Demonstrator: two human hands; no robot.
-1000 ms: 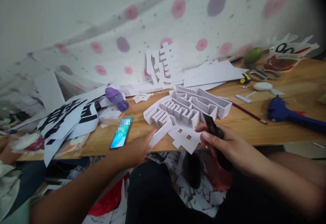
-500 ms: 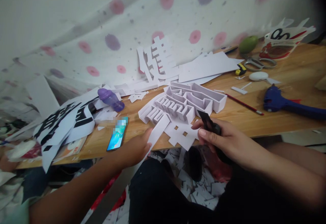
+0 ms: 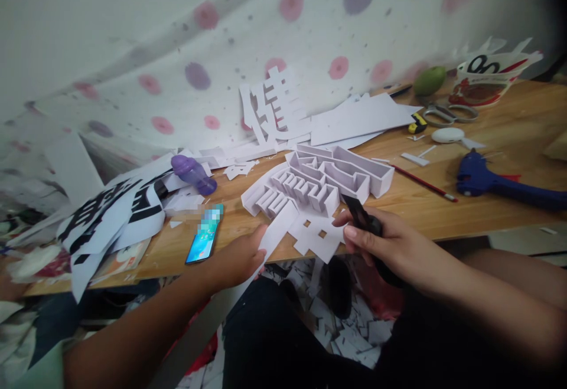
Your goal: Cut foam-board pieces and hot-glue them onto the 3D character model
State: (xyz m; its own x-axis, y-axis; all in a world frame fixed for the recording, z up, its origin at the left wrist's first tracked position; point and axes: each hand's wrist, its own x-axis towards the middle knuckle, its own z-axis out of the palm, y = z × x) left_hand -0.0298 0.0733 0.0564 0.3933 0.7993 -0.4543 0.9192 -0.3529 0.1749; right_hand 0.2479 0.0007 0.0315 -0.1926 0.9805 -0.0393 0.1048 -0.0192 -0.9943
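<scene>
My left hand (image 3: 243, 254) is closed around a long white strip (image 3: 280, 229), thumb along its edge. The strip's far end meets a white foam-board character (image 3: 310, 191) with upright walls, and its near end runs down past my lap. My right hand (image 3: 376, 237) grips a black utility knife (image 3: 362, 216), its dark blade pointing up and left, close to the character's right side. At the front, a flat part of the character with two small square holes reaches over the table edge, and my right fingertips are beside it; whether they touch it I cannot tell.
A phone (image 3: 204, 234) and purple bottle (image 3: 195, 175) lie left on the wooden table (image 3: 500, 135). To the right are a pencil (image 3: 425, 182), a blue glue gun (image 3: 500, 182), scissors (image 3: 449, 114) and a tub (image 3: 487, 82). Another cut character (image 3: 271, 105) leans behind. Scraps litter the floor.
Both hands keep nearly the same pose and hold the same things. The view has shifted very slightly; the strip and character have barely moved.
</scene>
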